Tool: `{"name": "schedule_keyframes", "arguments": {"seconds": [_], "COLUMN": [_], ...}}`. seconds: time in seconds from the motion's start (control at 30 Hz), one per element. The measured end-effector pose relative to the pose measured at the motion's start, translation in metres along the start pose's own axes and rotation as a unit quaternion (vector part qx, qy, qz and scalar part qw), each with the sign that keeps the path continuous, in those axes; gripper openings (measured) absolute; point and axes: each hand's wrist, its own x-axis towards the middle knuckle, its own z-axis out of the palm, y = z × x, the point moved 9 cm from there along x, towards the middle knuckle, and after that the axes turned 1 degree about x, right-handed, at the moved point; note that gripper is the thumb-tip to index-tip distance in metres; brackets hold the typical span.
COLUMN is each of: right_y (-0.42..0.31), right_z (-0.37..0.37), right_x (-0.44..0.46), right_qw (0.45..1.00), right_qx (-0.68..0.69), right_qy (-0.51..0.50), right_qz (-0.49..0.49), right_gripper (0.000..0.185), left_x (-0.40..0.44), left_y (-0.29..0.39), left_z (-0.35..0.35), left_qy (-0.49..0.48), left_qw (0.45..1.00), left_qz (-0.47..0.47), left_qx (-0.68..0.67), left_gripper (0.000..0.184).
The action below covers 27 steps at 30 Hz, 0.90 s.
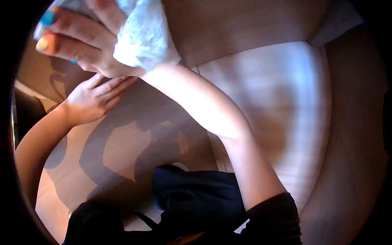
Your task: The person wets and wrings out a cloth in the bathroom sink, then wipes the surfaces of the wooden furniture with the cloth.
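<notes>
My right hand (83, 38) is at the upper left, close to the camera, back of the hand showing. Its fingers are partly spread, with blue and orange-yellow nails; the thumb is tucked mostly out of sight beneath. A crumpled white cloth (145, 36) bunches beside that hand near the wrist and shows past the fingers, so it seems held there. The palm is hidden. Just below, my left hand (96, 98) has its fingers stretched out, holding nothing visible, and its fingertips reach behind my right wrist.
A light wood-like floor (261, 110) with a thin seam spreads below, blurred at the right and crossed by arm shadows. Brown panels (245, 22) rise at the top and right. Dark clothing (196, 192) hangs at the bottom centre.
</notes>
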Motion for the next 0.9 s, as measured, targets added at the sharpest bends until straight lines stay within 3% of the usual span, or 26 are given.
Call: {"name": "schedule_keyframes", "arguments": {"seconds": [0.03,0.2,0.3,0.33,0.37,0.4,0.47,0.5,0.57,0.73,0.9], "right_y": [0.002,0.067,0.131,0.154,0.172,0.173,0.197,0.202,0.220,0.239,0.248], "right_z": [-0.004,-0.020,-0.023,-0.028,-0.032,-0.033,-0.027,-0.026,-0.029,-0.030,-0.028], "right_x": [0.000,-0.057,-0.128,-0.159,-0.183,-0.182,-0.202,-0.201,-0.228,-0.262,-0.291], "right_qw": [1.000,0.989,0.979,0.971,0.957,0.961,0.939,0.934,0.881,0.813,0.791], "right_qx": [-0.022,0.072,0.001,-0.025,-0.011,0.012,0.073,0.102,0.105,0.111,0.118], "right_qy": [-0.004,0.095,0.168,0.185,0.184,0.200,0.155,0.184,0.229,0.200,0.214], "right_qz": [-0.020,0.083,0.116,0.147,0.226,0.189,0.300,0.288,0.400,0.535,0.561], "right_gripper": [0.057,0.058,0.057,0.057,0.057,0.057,0.065,0.066,0.068,0.058,0.059], "left_x": [-0.001,0.008,0.014,0.017,0.017,0.017,0.013,0.010,0.012,0.012,0.010], "left_y": [0.001,0.001,0.008,0.004,0.002,0.000,-0.004,-0.006,-0.006,-0.005,-0.002], "left_z": [-0.002,0.014,0.018,0.016,0.019,0.024,0.023,0.025,0.027,0.028,0.031], "left_qy": [0.006,-0.003,-0.044,-0.009,-0.016,-0.026,-0.056,-0.062,-0.073,-0.063,-0.071], "left_qw": [1.000,0.998,0.999,0.999,0.999,0.999,0.996,0.997,0.996,0.995,0.995], "left_qz": [0.010,-0.009,0.005,-0.010,-0.023,-0.037,-0.061,-0.055,-0.041,-0.053,-0.060], "left_qx": [0.001,-0.061,-0.031,-0.040,-0.030,-0.021,-0.022,-0.006,0.026,0.051,0.041], "left_gripper": [0.030,0.041,0.044,0.044,0.042,0.040,0.040,0.040,0.040,0.040,0.041]}}
